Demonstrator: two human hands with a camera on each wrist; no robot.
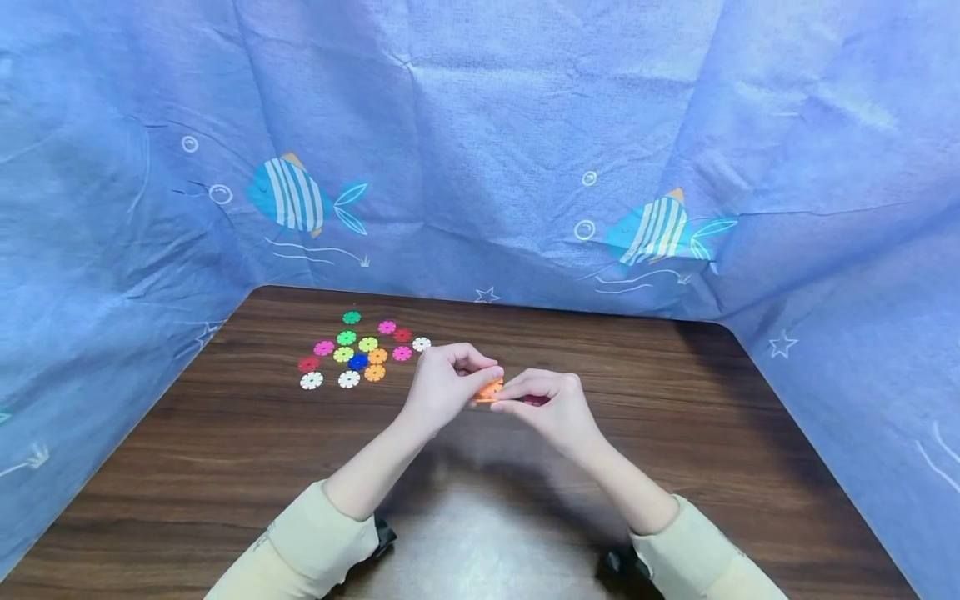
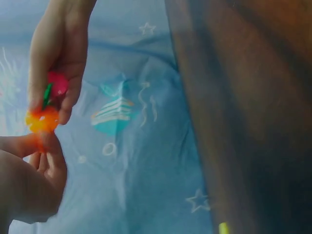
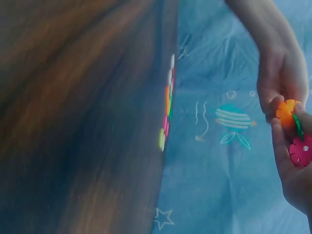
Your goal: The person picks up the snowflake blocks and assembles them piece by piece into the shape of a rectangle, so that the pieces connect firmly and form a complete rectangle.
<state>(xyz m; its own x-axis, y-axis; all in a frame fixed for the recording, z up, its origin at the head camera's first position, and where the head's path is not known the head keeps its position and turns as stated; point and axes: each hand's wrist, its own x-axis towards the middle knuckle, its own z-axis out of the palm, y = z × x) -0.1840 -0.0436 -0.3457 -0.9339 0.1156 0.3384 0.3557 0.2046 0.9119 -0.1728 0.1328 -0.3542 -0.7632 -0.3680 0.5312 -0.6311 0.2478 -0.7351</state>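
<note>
Both hands meet above the table (image 1: 660, 433) in the head view. My left hand (image 1: 442, 387) pinches an orange notched flower disc (image 1: 491, 388) between thumb and fingers. From the other side, my right hand (image 1: 555, 408) grips a joined piece at its orange end. In the right wrist view that piece shows an orange disc (image 3: 286, 113), a green disc (image 3: 298, 126) seen nearly edge-on, and a pink disc (image 3: 301, 151) by the right palm. The orange parts touch or overlap at the fingertips; whether they interlock is hidden.
Loose discs lie flat at the table's back left, among them white (image 1: 312, 381), blue (image 1: 357, 362), green (image 1: 352, 317), red (image 1: 308, 364) and orange (image 1: 374, 373). A blue cloth (image 1: 480, 150) with printed fish hangs behind the table and along both sides.
</note>
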